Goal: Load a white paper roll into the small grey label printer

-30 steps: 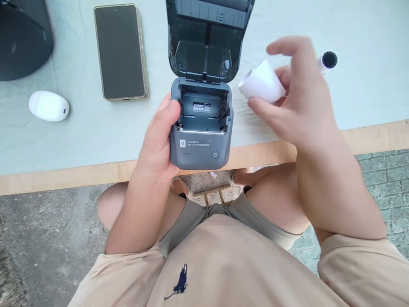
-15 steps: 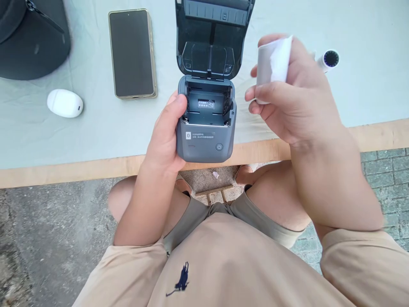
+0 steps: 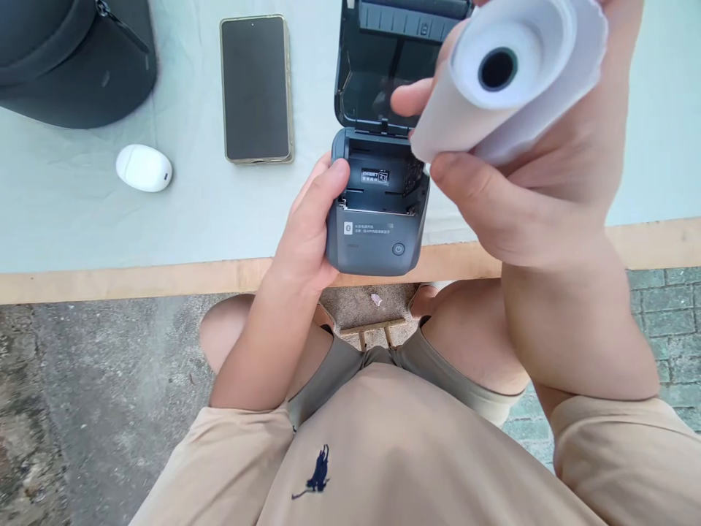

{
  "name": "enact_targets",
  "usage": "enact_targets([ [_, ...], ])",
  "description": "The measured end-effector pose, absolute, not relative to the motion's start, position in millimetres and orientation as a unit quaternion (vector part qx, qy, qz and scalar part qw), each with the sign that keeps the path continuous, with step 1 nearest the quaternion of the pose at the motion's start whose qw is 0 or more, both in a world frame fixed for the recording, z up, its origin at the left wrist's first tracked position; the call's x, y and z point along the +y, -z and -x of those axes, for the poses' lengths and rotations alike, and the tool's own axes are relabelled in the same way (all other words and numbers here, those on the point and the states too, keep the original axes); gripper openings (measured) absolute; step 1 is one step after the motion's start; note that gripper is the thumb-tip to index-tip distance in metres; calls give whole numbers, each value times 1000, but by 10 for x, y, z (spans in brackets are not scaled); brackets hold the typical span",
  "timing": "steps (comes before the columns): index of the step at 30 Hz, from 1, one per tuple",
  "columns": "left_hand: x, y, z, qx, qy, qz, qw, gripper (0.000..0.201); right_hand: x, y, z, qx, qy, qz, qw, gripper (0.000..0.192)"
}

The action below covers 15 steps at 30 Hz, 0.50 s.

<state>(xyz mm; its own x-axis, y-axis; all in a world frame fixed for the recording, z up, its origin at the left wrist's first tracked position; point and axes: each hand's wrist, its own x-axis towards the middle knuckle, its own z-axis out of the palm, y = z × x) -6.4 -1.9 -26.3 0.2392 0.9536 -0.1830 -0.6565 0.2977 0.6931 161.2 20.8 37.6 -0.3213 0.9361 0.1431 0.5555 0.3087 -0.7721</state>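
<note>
Paper roll (image 3: 474, 107) gripped in the right hand (image 3: 548, 208), held over the printer's (image 3: 375, 239) upper right corner, outer end loose. Left hand (image 3: 307, 230) clasps the printer's left side; lid (image 3: 368, 84) open. Whether roll and printer touch cannot be confirmed from this angle.

printer body (image 3: 366, 256), matt plstc; lid (image 3: 372, 80), glossy plstc; roll (image 3: 460, 120), smooth matt ppr; phone screen (image 3: 256, 88), glossy, glass-like; oval case (image 3: 143, 168), smooth plstc; tbl edge (image 3: 136, 282), smooth wd; tbl cover (image 3: 186, 226), creased cloth; floor (image 3: 125, 380), rough, concrete-like.
</note>
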Motion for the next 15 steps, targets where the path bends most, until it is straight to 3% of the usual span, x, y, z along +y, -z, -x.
enact_targets([
  [4, -14, 253, 80, 299, -552, -240, 740, 28, 277, -217, -1740, -777, -217, 452, 380, 39],
  [7, -5, 255, 93, 302, -555, -247, 734, 30, 322, -105, -1829, -752, -228, 476, 395, 33],
  [11, 5, 251, 102, 315, -551, -262, 727, 30, 323, 3, -1899, -744, -286, 483, 363, 37],
  [15, 7, 242, 94, 320, -550, -282, 718, 30, 292, 64, -1951, -768, -238, 508, 310, 47],
])
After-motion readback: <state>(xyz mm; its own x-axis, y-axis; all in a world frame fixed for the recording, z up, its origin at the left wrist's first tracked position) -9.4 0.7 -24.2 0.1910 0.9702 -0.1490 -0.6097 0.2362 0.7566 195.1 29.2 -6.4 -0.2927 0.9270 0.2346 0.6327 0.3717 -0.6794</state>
